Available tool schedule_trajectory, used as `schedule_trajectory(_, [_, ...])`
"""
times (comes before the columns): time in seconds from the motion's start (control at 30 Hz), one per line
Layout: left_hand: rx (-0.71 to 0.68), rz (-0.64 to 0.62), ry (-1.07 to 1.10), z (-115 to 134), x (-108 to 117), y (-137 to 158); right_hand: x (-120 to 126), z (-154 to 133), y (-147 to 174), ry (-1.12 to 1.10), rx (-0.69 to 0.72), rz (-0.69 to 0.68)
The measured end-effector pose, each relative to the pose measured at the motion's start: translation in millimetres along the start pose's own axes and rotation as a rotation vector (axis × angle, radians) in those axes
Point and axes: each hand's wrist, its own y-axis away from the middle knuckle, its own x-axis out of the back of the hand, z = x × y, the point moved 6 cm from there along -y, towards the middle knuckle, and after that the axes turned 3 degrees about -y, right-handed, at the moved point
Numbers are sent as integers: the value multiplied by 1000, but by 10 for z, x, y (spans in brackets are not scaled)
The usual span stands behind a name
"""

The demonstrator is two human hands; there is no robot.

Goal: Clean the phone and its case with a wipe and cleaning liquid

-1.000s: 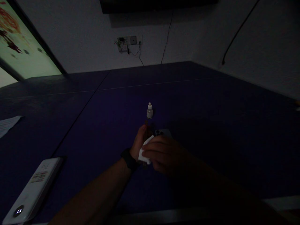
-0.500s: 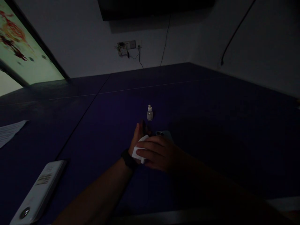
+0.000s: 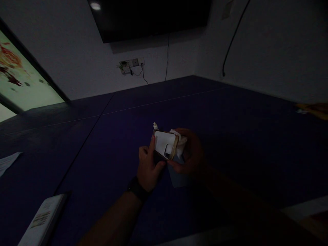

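Note:
My left hand, with a dark band at its wrist, grips a phone case above the table. The case has a pale back, yellowish edges and a camera cutout near its right end. At that end my right hand is closed on a crumpled white tissue, pressed against the case's edge. Below the hands a blue-grey phone lies on the table, partly covered by them. Just behind the case stands a small dropper bottle, only its white top showing.
On the dark blue table, a long white box-like object lies at the near left and a printed sheet at the left edge. Sockets with cables and a dark screen are on the far wall.
The case has been turned so that its pale back shows. My right hand and the tissue have shifted from near the left wrist to the case's right end. The view has tilted up slightly.

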Motion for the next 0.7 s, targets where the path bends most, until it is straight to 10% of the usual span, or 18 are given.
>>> schedule_trajectory(0.17, [-91, 69, -277, 51, 62, -42, -71, -4, -3, 62, 31, -54])
schedule_trajectory(0.43, [-195, -129, 128, 120, -71, -42, -281, -42, 30, 27, 3, -195])
schedule_trajectory(0.57, [-218, -80, 188, 100, -44, -6, -73, 159, 15, 39, -243, 20])
schedule_trajectory(0.7, [-281, -168, 154, 185, -72, 37, 127, 115, -76, 171, -154, 183])
